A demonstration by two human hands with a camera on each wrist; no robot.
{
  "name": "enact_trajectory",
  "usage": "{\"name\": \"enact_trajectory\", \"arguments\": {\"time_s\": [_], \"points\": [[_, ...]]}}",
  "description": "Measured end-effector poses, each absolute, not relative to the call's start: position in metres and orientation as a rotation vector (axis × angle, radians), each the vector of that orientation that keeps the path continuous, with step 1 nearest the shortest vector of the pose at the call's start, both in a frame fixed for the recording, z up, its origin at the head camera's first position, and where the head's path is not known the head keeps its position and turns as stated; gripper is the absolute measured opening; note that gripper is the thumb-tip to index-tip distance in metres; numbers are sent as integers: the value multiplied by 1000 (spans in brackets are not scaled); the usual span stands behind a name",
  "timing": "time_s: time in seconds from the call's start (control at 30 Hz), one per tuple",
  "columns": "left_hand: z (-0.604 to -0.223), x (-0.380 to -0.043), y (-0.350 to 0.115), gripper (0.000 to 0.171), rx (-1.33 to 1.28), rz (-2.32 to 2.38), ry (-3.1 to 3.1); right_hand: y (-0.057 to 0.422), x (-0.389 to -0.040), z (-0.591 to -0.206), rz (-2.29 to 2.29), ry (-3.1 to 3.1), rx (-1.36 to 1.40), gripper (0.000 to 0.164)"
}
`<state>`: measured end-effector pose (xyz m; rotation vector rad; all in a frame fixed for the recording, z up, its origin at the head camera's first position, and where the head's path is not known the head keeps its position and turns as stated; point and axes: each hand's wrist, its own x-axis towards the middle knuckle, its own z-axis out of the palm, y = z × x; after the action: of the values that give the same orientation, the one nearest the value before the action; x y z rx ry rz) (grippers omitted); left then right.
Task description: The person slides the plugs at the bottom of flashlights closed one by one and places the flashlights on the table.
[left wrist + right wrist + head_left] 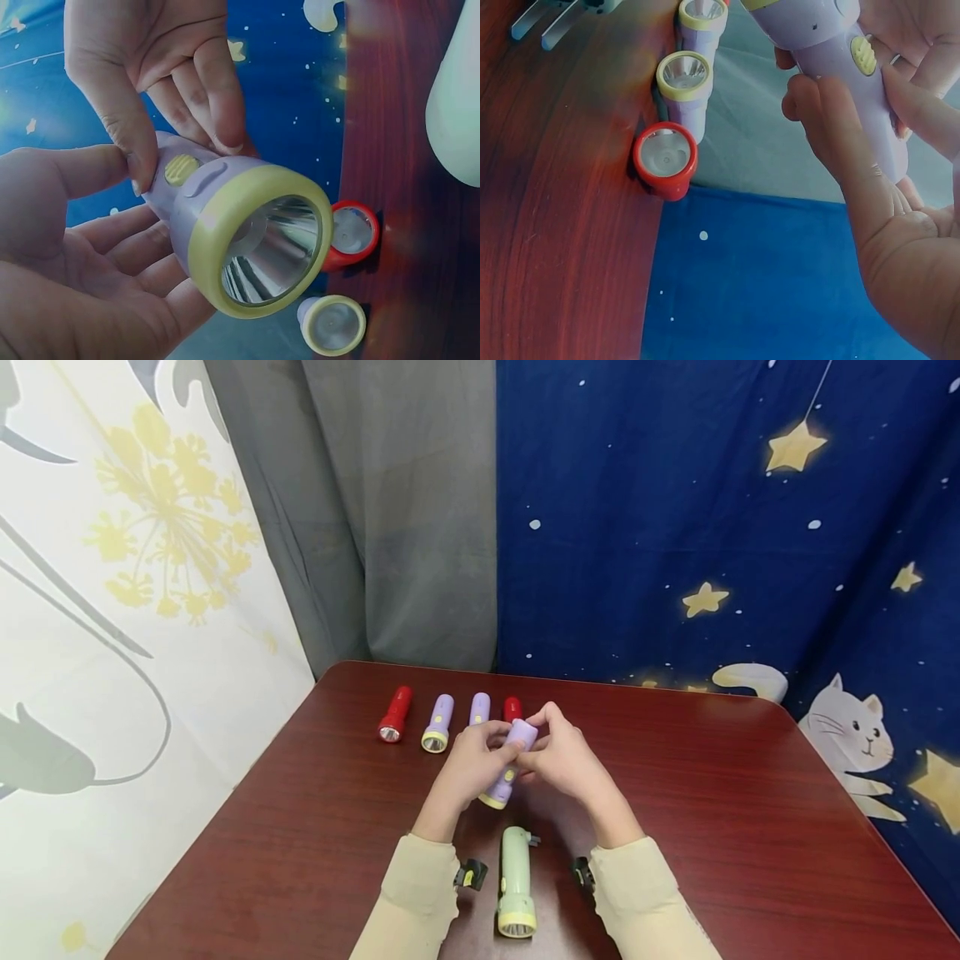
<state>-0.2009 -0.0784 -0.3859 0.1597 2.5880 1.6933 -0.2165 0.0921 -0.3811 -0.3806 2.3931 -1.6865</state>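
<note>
Both hands hold a light purple flashlight (pixel 525 734) above the table, its yellow-rimmed lamp end tilted down toward me. My left hand (pixel 474 763) grips its body, thumb on one side and fingers beneath, as the left wrist view shows. At its tail end, my right hand (pixel 564 762) pinches the body between thumb and fingers. A ribbed yellow switch (pixel 181 171) sits on the barrel. Between my forearms lies a pale green flashlight (pixel 516 864), lamp end nearest me, with plug prongs (pixel 562 28) sticking out near its tail.
Farther back, flashlights lie in a row: a red one (pixel 397 715), a purple one (pixel 439 722), another purple one (pixel 481 707) and a red one (pixel 512 708) partly hidden by my hands. The brown table (pixel 712 793) ends at grey and blue curtains (pixel 645 527).
</note>
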Motion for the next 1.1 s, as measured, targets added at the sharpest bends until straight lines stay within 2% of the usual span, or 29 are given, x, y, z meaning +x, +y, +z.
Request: {"name": "enact_trajectory", "arguments": {"time_s": [0.4, 0.67, 0.87, 1.1], "points": [[-385, -203, -77, 45, 101, 1723, 2676, 89, -216, -381, -1712, 2395, -372, 59], [-387, -203, -77, 47, 26, 1834, 2590, 89, -217, -384, -1702, 2340, -339, 76], [-389, -205, -78, 49, -25, 1927, 2513, 88, -217, -383, -1639, 2336, -314, 72], [-389, -208, -81, 51, -84, 2009, 2492, 87, -213, -384, -1534, 2343, -358, 50]]}}
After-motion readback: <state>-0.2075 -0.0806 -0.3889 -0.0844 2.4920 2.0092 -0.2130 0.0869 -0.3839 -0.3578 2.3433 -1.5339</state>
